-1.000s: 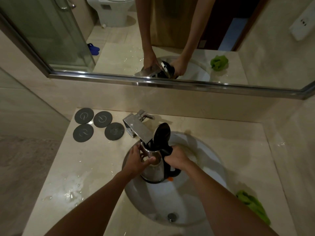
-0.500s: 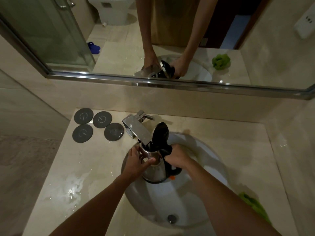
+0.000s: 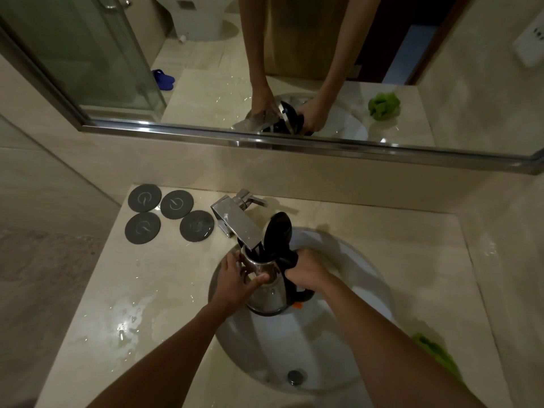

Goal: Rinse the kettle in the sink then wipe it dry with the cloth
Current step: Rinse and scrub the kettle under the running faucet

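A steel kettle with a black handle and an open black lid is held upright over the white sink, its mouth right under the chrome tap spout. My left hand wraps the kettle's body on the left side. My right hand grips the black handle at the top. A green cloth lies on the counter at the sink's right edge, partly hidden by my right forearm.
Several round grey coasters lie at the back left of the stone counter. Puddles of water spread over the counter's left side. A wall mirror above reflects my arms and the kettle. The sink's drain sits near the front.
The kettle and both hands stay almost in place under the tap; only the view has shifted slightly.
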Action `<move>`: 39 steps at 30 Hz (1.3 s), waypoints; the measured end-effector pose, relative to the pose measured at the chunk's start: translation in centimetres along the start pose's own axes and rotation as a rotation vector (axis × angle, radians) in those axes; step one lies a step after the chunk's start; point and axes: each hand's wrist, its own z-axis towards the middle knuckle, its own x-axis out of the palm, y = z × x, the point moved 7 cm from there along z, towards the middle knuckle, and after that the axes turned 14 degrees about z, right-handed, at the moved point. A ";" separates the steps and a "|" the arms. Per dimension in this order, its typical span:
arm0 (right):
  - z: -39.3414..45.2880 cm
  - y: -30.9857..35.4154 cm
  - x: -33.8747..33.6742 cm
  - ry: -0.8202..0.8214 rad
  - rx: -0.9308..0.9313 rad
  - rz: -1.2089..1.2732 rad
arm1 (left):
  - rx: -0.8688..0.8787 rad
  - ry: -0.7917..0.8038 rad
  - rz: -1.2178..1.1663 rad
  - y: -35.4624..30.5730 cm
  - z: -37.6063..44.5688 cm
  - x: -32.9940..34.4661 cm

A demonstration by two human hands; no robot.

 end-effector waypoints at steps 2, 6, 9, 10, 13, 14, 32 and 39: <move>0.0 0.0 0.1 0.005 -0.002 0.010 | -0.003 0.009 0.002 0.0 0.0 0.0; 0.0 0.0 0.1 0.010 0.003 0.013 | 0.002 0.011 -0.003 0.1 0.1 0.1; -0.1 0.0 0.2 0.014 -0.007 0.010 | 0.002 0.014 -0.004 0.3 0.1 0.2; -0.2 0.0 0.2 0.015 -0.012 0.005 | -0.001 0.015 -0.006 0.4 0.0 0.2; -0.3 0.0 0.2 0.004 -0.011 -0.002 | 0.006 0.003 -0.013 0.4 -0.2 0.1; -0.2 0.0 0.3 0.001 -0.009 0.001 | 0.005 0.008 -0.025 0.5 -0.2 0.1; -0.4 -0.3 0.7 -0.013 -0.007 0.042 | 0.026 0.079 -0.073 0.2 -0.1 -0.3; -0.5 -0.3 0.7 -0.003 -0.006 0.059 | 0.045 0.062 -0.037 0.3 0.0 -0.4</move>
